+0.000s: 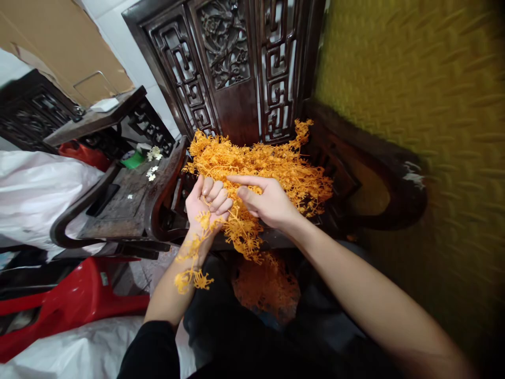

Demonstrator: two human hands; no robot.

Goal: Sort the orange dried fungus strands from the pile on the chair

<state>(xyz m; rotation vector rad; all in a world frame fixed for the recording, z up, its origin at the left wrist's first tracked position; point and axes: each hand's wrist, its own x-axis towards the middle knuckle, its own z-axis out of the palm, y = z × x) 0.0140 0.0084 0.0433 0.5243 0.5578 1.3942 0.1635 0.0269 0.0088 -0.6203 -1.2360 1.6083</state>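
Note:
A heap of orange plastic-looking flower sprigs (pixel 268 163) covers the seat of a dark carved wooden chair. My left hand (pixel 211 202) is closed, palm up, with curled fingers around the thin stem of one orange sprig (pixel 193 276). That sprig trails down across my left wrist and forearm. My right hand (pixel 270 202) is at the heap's front edge, its index finger stretched toward the left hand and its thumb apart from it. Its other fingers are partly hidden. Beneath it, a clump of orange sprigs (pixel 244 237) hangs over the seat's front edge.
The chair's carved back (pixel 232 110) rises behind the heap. At left stands another wooden chair (pixel 114 221) with a green item (pixel 133 159) and pale bits on it. White sacks (pixel 39 195) and a red plastic stool (pixel 82 289) are nearby. A yellow textured surface (pixel 426 79) fills the right.

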